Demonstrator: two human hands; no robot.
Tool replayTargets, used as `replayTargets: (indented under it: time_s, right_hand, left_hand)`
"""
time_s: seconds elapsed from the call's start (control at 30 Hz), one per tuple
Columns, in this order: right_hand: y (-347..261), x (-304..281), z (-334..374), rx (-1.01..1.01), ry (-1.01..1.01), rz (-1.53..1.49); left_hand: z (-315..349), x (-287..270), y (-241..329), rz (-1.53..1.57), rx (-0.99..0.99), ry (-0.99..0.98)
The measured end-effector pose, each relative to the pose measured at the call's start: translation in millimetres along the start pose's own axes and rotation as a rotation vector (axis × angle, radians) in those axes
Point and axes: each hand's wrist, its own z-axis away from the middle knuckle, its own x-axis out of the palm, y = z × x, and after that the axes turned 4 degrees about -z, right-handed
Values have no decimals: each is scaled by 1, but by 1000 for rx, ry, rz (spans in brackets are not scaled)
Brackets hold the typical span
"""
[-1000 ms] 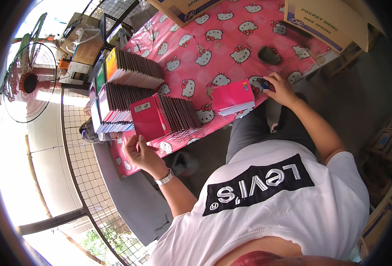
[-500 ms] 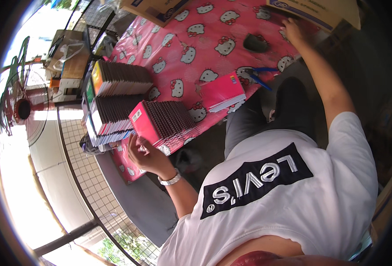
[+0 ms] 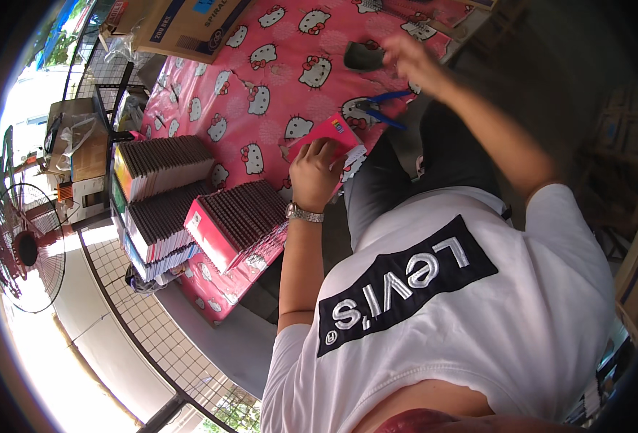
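Note:
A pink spiral notebook (image 3: 338, 138), or a small stack of them, lies near the table edge in front of me. My left hand (image 3: 314, 173), with a metal watch at the wrist, is closed over its near left part, fingers bent on the cover. In the air over the table's right side is my right hand (image 3: 414, 61), blurred, its fingers stretched out and nothing visible in them. Below it rest blue-handled pliers (image 3: 384, 108). Close to its fingertips sits a dark, shallow dish-like piece (image 3: 363, 57).
Pink notebooks (image 3: 236, 220) stand in a row on the left, beside taller stacks of dark-bound notebooks (image 3: 164, 169). A cardboard box (image 3: 189, 29) occupies the far left of the patterned pink tablecloth (image 3: 275, 86). A fan (image 3: 27, 245) stands beyond the left side.
My left hand has gone from beside the pink row to the notebook at the table edge. My right hand has come back from the far right box. The view has shifted.

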Motion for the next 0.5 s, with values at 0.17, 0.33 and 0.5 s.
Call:
replayTargets:
  time_s: [0.17,0.33,0.5]
  right_hand:
    - [-33,93,75,673,-168,-376]
    - [-49,107,71,565,-253,-330]
    - [-79,96,53,546,-40,-510]
  left_hand:
    - [-3,1,-10,79,-17,-46]
    - [-5,-5,-6,63,16,-35]
    - [-12,-41,-1,17,-74,-65]
